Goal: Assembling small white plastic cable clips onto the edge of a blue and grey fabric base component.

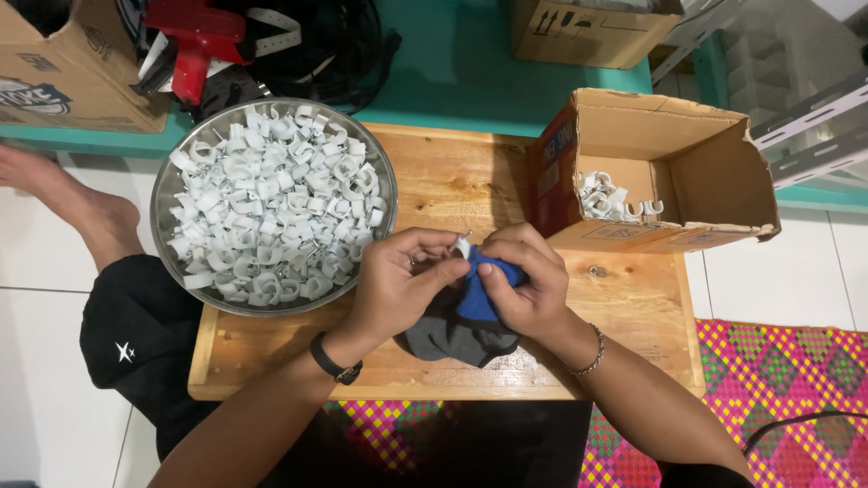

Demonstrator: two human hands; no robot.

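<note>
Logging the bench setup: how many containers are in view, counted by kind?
Round metal bowl heaped with white plastic cable clips: 1
Brown cardboard boxes: 3, the open one on the wooden board, one top left, one top centre
Total: 4

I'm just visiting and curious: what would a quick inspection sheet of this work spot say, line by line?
Surface: low wooden board, on a white tiled floor.
Job's things: one white cable clip pinched between both hands over a blue and grey cloth; metal bowl heaped with white clips; open cardboard box with a few clips inside.
Clutter: red tool, more cardboard boxes behind.
Grippers: left hand holds the clip; right hand holds the cloth against it.
Cables: black cables behind the bowl; one black cable on the woven mat.
Surroundings: teal ledge, colourful woven mat, bare foot at left.
</note>
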